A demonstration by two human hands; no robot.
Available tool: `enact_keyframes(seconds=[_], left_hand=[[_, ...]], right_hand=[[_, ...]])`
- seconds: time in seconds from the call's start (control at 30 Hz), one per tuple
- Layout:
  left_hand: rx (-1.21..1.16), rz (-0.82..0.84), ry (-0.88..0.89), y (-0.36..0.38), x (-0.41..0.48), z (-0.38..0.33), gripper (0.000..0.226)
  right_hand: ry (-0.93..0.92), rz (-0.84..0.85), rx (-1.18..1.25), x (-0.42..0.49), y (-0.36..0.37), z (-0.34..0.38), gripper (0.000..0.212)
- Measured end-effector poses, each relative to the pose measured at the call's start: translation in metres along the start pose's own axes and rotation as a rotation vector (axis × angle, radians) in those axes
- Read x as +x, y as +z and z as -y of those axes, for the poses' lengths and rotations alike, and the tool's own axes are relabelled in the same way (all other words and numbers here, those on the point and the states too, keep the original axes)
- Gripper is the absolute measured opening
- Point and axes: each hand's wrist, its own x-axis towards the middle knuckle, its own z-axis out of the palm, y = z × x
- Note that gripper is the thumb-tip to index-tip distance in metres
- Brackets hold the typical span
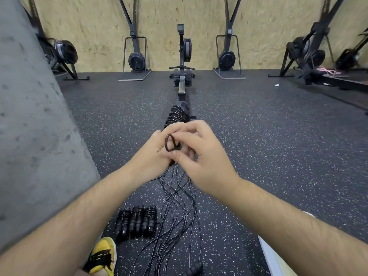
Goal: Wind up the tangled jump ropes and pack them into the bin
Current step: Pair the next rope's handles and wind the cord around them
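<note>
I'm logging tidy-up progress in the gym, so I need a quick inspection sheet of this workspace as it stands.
Surface: black speckled rubber floor.
Job's things: half-wound rope bundle in the hands; three wound ropes on the floor; pale edge lower right, perhaps the bin.
Clutter: white scrap; yellow shoe.
Hands: left hand grips the bundle; right hand pinches a small loop.
Cables: loose strands trail to the floor.
Surroundings: rowing machine, plywood wall, concrete pillar.

a gym: rowing machine (pixel 182 62) and ski trainers (pixel 136 58) on speckled rubber floor (pixel 278 146)
</note>
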Motion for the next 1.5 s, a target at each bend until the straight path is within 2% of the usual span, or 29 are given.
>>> enact_keyframes(seconds=[0.07, 0.17, 0.23, 0.37, 0.47, 0.53, 0.67, 0.9, 1.1, 1.37, 1.5], left_hand=[[-0.095, -0.017, -0.008, 0.001, 0.002, 0.000, 0.028], [-0.221, -0.053, -0.140, 0.002, 0.005, -0.002, 0.031], [-0.397, -0.110, -0.138, 0.003, 0.004, -0.004, 0.036], [-0.611, -0.197, -0.093, 0.001, 0.002, -0.013, 0.030], [-0.687, -0.214, -0.074, 0.001, 0.002, -0.018, 0.032], [-0.707, -0.218, -0.054, 0.001, 0.002, -0.021, 0.033], [-0.722, -0.210, -0.034, 0.002, 0.001, -0.025, 0.033], [-0.725, -0.192, -0.032, 0.001, 0.000, -0.029, 0.030], [-0.688, -0.167, -0.029, 0.002, 0.000, -0.028, 0.030], [-0.722, -0.146, -0.019, 0.000, -0.002, -0.026, 0.031], [-0.718, -0.145, -0.012, 0.000, -0.003, -0.027, 0.031]], right_hand=[[0.008, 0.000, 0.085, 0.004, -0.005, 0.002, 0.022], [0.063, -0.003, 0.225, 0.009, -0.014, 0.011, 0.037], [0.075, -0.023, 0.255, 0.012, -0.020, 0.014, 0.041], [0.114, -0.053, 0.184, 0.016, -0.030, 0.010, 0.032], [0.147, -0.034, 0.054, 0.016, -0.032, 0.004, 0.015], [0.158, -0.014, -0.021, 0.016, -0.031, -0.001, 0.007], [0.144, 0.032, -0.208, 0.016, -0.031, -0.004, 0.005], [0.160, 0.034, -0.229, 0.015, -0.035, -0.005, 0.004], [0.155, 0.015, -0.163, 0.015, -0.029, -0.004, 0.005], [0.390, -0.042, 0.218, 0.010, -0.019, 0.000, 0.023], [0.386, -0.047, 0.234, 0.010, -0.017, 0.001, 0.022]])
